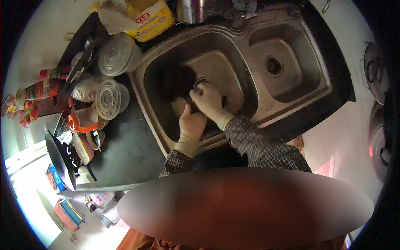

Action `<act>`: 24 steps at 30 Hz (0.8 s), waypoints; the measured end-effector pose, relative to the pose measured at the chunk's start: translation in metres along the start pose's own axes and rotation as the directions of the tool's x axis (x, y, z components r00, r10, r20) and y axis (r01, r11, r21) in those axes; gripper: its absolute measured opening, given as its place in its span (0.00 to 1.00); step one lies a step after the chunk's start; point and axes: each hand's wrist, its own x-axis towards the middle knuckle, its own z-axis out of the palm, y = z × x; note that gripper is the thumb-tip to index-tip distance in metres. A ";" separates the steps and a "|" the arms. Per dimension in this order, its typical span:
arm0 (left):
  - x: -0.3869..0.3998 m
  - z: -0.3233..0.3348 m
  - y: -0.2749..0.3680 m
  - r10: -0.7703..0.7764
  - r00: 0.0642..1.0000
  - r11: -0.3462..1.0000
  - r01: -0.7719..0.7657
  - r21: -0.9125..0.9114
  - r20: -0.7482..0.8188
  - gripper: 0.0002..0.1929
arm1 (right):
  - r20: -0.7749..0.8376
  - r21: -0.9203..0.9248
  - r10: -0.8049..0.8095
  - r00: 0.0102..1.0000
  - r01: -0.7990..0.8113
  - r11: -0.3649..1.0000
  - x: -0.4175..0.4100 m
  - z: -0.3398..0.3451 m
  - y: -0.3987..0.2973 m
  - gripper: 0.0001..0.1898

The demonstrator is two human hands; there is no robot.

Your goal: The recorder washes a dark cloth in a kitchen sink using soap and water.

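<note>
Both hands are over the large left basin (225,67) of a stainless steel double sink. My left hand (192,125) is low in the basin near its front edge, thumb raised. A pale, flat-looking patch (178,104) shows just beyond that thumb; what it is cannot be made out. Fingers curled, my right hand (208,98) is beside and above the left one, close to the basin's drain (203,82). A very dark area, shadow or a dark object, fills the basin's left side. Whether either hand grips something is hidden in the dimness.
To the right is a smaller basin (300,62) with a drain. Lidded clear plastic tubs (114,54), an orange-rimmed container (82,122) and a wok (59,162) line the left of the dark counter (125,150). A yellow package (153,23) and metal cup (192,11) stand behind the sink.
</note>
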 end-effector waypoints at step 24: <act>0.007 0.082 -0.009 0.340 0.937 -0.010 0.094 0.996 -0.085 0.33 | 0.805 0.543 0.086 0.588 -0.787 0.294 -0.013 -0.016 0.041 0.38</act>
